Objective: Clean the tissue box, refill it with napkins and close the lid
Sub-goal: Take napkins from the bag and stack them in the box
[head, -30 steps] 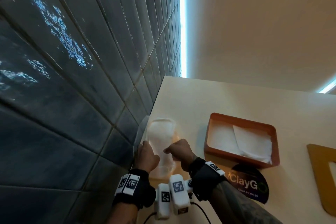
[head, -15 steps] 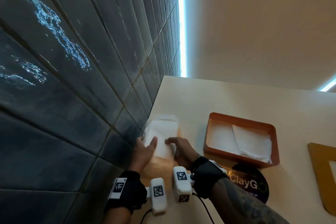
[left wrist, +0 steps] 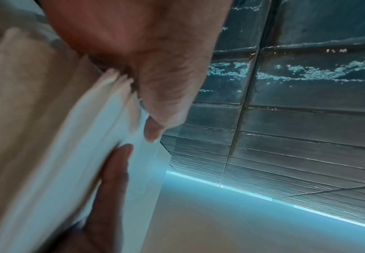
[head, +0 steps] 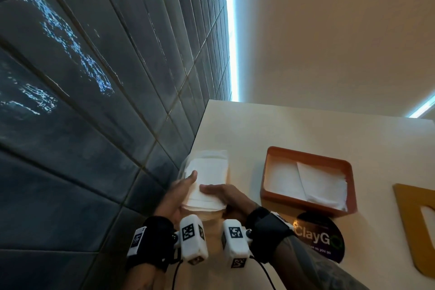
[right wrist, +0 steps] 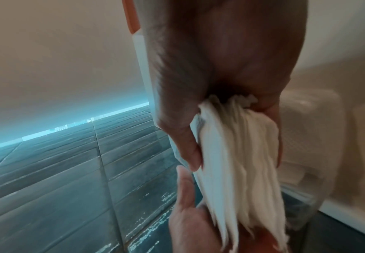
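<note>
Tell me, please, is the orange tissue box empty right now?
No, white napkins already lie inside the open orange tissue box on the counter.

White napkin stack, clear wrapper, open orange box.

Thick stack of white folded paper napkins (head: 207,186) at lower centre of the head view, edges fanned in the right wrist view, half out of a clear plastic wrapper (head: 207,155). Rectangular orange plastic tissue box (head: 306,155) right of centre, open-topped, white napkins lying flat inside; lid not identifiable.
</note>
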A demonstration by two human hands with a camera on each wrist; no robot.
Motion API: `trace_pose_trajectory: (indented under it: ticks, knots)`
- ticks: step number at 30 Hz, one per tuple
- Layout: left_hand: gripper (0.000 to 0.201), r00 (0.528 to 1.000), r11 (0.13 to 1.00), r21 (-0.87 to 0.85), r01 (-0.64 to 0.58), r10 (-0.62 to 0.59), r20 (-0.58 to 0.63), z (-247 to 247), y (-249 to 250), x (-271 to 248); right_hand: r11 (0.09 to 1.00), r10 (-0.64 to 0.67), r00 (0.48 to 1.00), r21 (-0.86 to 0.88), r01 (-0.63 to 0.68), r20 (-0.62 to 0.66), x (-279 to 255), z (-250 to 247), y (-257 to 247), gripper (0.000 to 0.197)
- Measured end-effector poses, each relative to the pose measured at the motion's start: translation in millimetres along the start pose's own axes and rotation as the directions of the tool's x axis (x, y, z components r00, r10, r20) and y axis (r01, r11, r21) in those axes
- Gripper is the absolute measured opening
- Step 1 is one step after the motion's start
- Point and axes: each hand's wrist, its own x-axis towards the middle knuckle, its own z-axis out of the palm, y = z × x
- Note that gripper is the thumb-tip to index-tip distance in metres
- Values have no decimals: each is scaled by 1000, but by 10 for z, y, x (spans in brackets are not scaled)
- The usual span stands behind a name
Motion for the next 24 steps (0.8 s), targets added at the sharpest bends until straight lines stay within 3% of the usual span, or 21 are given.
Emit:
trace_pose_trajectory:
  ticks: [5, 8, 10, 15, 17, 20, 24]
  knots:
    - [46, 981, 991, -49, 120, -111, 158, 87, 18, -93, 1000, 27, 999, 1, -27, 43, -66, 36, -23, 44]
    - [42, 980, 990, -83, 117, -102, 169, 35, 41, -121, 988, 75, 997, -139, -73, 10, -147, 5, -76, 40]
    - [50, 978, 983, -130, 132, -108, 177, -14, 40, -115, 965, 125, 992, -232, -122, -2, -195, -36, -108, 41]
    - [49, 947, 947, -236, 216, -144, 288, -49, -4, -207, 895, 185, 982, -420, -151, 40, -400, -192, -215, 31]
    - [51, 950, 940, -290, 181, -91, 299, -59, 17, -225, 917, 157, 986, -378, -127, 48, -534, -300, -280, 25]
    - [39, 970, 926, -374, 49, 45, 239, -90, 84, -233, 982, 17, 999, -188, -12, 30, -690, -505, -370, 47]
    - [25, 930, 907, -420, 24, 133, 342, 9, 188, -312, 975, -197, 980, 107, 196, 0, -811, -645, -499, 44]
